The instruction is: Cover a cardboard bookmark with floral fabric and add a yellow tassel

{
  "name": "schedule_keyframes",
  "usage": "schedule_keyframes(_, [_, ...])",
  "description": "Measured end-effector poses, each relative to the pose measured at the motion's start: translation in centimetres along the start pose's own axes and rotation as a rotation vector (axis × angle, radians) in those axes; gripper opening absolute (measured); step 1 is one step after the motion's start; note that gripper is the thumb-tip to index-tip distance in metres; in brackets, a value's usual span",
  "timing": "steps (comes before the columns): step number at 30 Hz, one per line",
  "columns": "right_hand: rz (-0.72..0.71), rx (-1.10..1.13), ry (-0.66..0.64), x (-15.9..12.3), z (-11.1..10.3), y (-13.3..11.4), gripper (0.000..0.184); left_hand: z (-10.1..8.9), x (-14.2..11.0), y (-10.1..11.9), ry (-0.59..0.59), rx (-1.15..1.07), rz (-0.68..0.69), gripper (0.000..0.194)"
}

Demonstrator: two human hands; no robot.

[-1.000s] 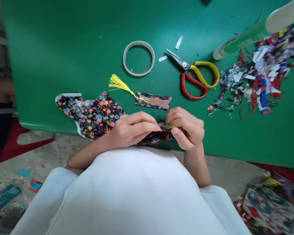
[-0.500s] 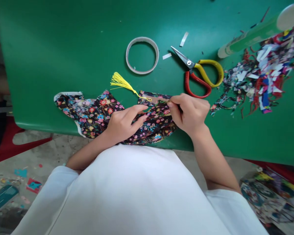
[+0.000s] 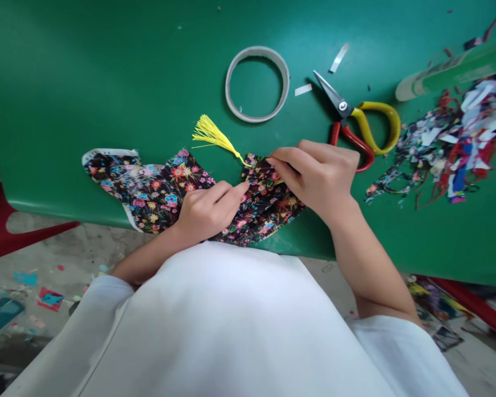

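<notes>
A black floral fabric piece (image 3: 161, 190) with pale edging on its left part lies along the front of the green table. My right hand (image 3: 320, 171) pinches the fabric's upper edge between thumb and fingers. On the fabric's middle rests my left hand (image 3: 210, 212), its fingertips brought together at the folded part's left end. A yellow tassel (image 3: 215, 138) lies just above, its strands fanned to the upper left. Its cord loop runs to the fold and is hidden under the fabric there.
Beyond the hands lie a roll of tape (image 3: 230, 91) and scissors (image 3: 342, 107) with one yellow and one red handle, partly behind my right hand. Two pale strips (image 3: 303, 90) lie between them. A green-and-white bottle (image 3: 446, 71) and a heap of scraps (image 3: 458, 138) are at right.
My right hand has drawn the fabric's edge up and left, covering the pale strip and the tassel's loop. My left thumb and finger have come together on the fabric. The view has shifted slightly.
</notes>
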State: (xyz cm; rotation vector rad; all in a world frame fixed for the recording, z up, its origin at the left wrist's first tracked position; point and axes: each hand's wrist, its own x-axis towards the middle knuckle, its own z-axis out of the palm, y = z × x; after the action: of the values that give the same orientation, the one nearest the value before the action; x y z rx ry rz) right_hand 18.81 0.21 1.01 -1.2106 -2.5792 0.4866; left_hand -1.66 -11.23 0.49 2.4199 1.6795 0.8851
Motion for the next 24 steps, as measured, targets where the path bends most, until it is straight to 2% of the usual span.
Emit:
schedule_keyframes(14, [0.059,-0.013,0.002,0.8,0.6,-1.1,0.044,0.2,-0.4,-0.2,-0.009,0.008,-0.024,0.029])
schedule_keyframes(24, [0.086,0.014,-0.022,0.8,0.9,-0.9,0.043,0.3,0.1,0.0,-0.004,0.104,-0.009,0.033])
